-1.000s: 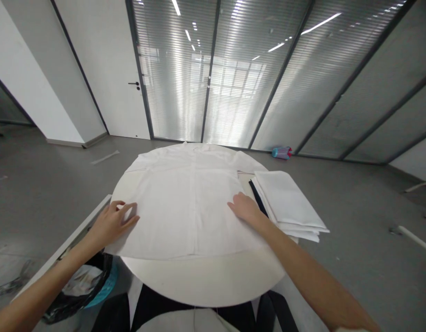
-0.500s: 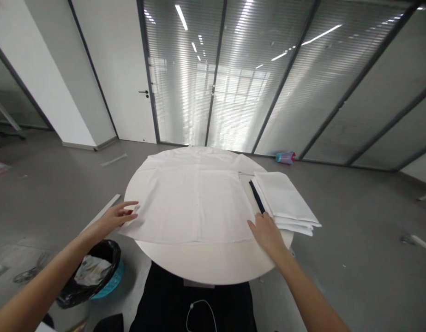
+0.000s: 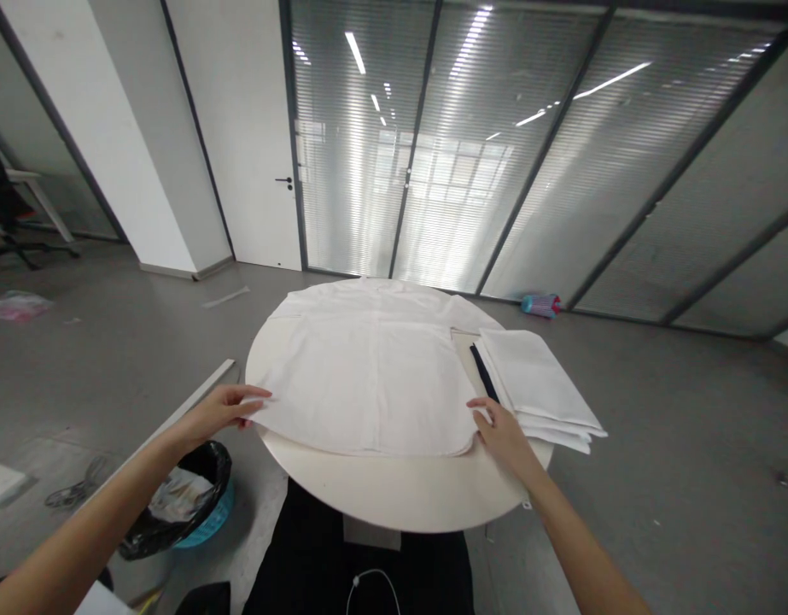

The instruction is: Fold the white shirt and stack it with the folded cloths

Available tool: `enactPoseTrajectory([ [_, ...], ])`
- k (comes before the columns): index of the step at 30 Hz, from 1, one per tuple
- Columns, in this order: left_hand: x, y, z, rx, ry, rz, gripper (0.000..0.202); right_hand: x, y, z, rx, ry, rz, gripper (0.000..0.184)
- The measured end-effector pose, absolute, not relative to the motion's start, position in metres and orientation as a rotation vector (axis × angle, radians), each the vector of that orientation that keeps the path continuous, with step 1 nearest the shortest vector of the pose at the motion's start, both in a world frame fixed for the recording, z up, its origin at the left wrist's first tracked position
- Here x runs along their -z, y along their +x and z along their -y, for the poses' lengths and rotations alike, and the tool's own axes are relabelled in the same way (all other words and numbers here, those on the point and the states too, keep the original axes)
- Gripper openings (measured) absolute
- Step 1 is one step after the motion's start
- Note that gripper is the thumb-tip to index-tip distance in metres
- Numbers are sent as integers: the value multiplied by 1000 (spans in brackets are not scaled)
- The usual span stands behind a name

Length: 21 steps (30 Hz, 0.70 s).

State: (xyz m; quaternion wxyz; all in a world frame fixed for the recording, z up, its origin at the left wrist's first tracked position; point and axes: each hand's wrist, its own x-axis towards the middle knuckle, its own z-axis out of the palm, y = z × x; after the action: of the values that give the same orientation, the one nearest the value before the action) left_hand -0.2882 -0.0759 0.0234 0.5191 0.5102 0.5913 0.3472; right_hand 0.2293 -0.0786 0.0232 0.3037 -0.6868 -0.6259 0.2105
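A white shirt [image 3: 368, 371] lies spread flat, front up, on a round white table [image 3: 394, 487]. My left hand [image 3: 220, 410] pinches the shirt's lower left corner at the table's left edge. On the other side, my right hand [image 3: 505, 431] grips the lower right corner of the hem, which curls up slightly there. Both hands sit near the table's front half, one on each side of the garment.
A stack of folded white cloths [image 3: 538, 389] with a dark strip beside it lies on the table's right side. A bin with a black bag [image 3: 176, 504] stands on the floor at the left. Glass walls with blinds stand behind; a small bottle [image 3: 539, 304] lies on the floor.
Both hands slid from flat on the shirt's middle outward and toward me to its lower corners and closed on them. The camera pulled back from the table.
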Motion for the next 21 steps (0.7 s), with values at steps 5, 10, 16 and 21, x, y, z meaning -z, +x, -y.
enactPoseTrajectory([
  [5, -44, -282, 78, -1200, 1153, -1386, 50, -60, 230, 79, -346, -1671, 1384, 50],
  [10, -5, -287, 110, -775, 1179, -1374, 52, -4, 248, 121, -171, -1901, 1624, 30],
  [16, 5, -295, 126, -639, 1293, -1368, 53, 26, 259, 133, -136, -2062, 1808, 33],
  [21, -20, -311, 116, -374, 1519, -1522, 66, -2, 251, 146, -14, -2186, 1972, 31],
])
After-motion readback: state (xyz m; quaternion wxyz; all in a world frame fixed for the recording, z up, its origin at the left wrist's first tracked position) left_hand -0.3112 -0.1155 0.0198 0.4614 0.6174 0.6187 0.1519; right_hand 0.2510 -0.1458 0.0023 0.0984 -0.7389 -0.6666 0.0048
